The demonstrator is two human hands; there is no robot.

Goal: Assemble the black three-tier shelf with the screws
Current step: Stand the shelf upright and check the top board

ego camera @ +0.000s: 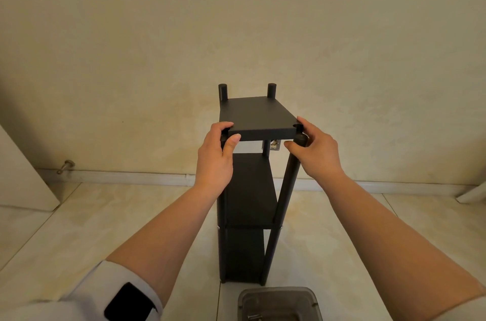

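The black three-tier shelf (249, 199) stands upright on the tiled floor in front of me, against a beige wall. Its top board (256, 115) sits tilted, with the two far posts poking up above it. My left hand (214, 159) grips the near left corner of the top board, thumb under its edge. My right hand (314, 149) holds the near right corner, fingers wrapped around the near right post (288, 184). The middle board (249, 189) and the lower tier are below, partly hidden by my left forearm.
A grey plastic tub (278, 303) holding a few screws (254, 317) sits on the floor at the shelf's foot. A white door (23, 181) and a metal door stop (65, 166) are at the left. A white baseboard (131, 178) runs along the wall.
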